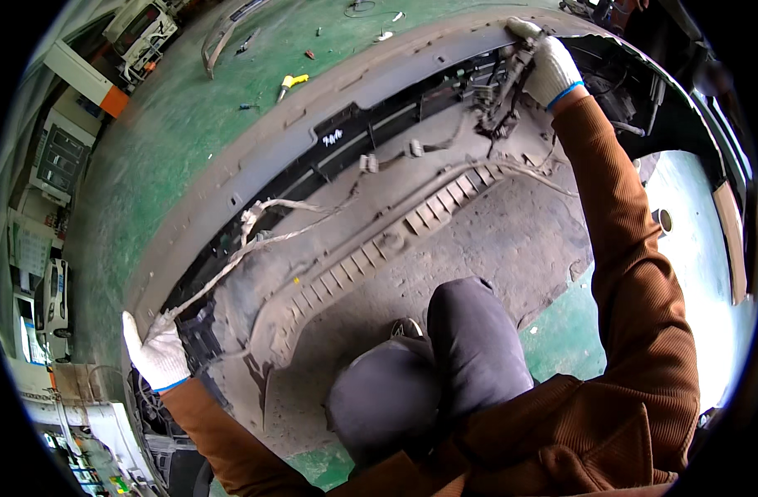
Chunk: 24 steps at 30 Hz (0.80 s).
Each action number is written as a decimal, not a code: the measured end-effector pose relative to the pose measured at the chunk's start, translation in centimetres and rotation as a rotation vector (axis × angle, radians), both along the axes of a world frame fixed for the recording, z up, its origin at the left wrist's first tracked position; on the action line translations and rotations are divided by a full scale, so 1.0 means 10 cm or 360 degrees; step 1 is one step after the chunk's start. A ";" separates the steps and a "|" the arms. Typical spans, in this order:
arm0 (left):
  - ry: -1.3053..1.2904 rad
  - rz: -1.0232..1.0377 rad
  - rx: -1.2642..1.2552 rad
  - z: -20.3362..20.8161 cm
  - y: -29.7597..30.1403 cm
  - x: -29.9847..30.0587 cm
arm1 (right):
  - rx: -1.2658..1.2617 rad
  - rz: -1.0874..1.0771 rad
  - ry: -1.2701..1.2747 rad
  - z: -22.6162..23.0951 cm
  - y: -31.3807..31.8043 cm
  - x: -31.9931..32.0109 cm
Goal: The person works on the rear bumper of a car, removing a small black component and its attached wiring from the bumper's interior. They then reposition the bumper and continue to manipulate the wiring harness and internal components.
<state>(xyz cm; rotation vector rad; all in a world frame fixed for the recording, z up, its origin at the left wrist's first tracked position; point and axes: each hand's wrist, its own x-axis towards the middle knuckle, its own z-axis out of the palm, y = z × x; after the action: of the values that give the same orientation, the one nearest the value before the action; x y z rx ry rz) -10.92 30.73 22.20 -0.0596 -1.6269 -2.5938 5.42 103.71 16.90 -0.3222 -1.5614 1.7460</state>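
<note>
A long, dusty car bumper lies across the view with its inner side facing me. My left hand, in a white knit glove with a blue cuff, grips its near left end, thumb stretched along the outside. At the far right, my right hand in a matching glove closes over the bumper's upper edge, beside a dark bundle of connectors. A dirty wiring harness runs loosely along the inside. The ribbed lower strip curves along the side nearest me. Some fingertips are hidden.
Under the bumper is a worn brown sheet on the green floor. My bent knees are close to the ribbed strip. Beyond lie a yellow-handled tool and another curved car part. Vehicles stand at the left.
</note>
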 end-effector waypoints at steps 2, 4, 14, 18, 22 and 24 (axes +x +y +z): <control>-0.0236 0.0161 -0.0049 -0.13 -0.18 -0.12 | 0.0017 0.0112 -0.0112 -0.12 -0.21 0.09; -0.0244 0.0092 -0.0002 -0.45 -0.36 -0.11 | 0.0320 0.0017 -0.0512 -0.25 -0.40 0.13; -0.1059 0.0296 -0.0005 -1.15 -0.92 -0.16 | -0.0034 -0.0047 -0.1052 -0.45 -1.09 0.12; -0.1096 0.0334 -0.0032 -1.46 -0.94 -0.46 | -0.0549 -0.0053 -0.1030 -0.79 -0.92 -0.18; -0.1262 0.0411 -0.0022 -1.85 -0.77 -1.06 | -0.0732 -0.0074 -0.1134 -1.20 -0.83 -0.68; -0.1204 0.0337 -0.0083 -2.04 -0.71 -1.39 | -0.0843 -0.0084 -0.1064 -1.40 -0.75 -0.96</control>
<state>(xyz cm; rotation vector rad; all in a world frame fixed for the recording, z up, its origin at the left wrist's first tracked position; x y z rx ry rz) -24.81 23.63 1.81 1.1452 -1.7405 -2.5413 -4.16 96.20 2.91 -1.3042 -1.4524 2.1139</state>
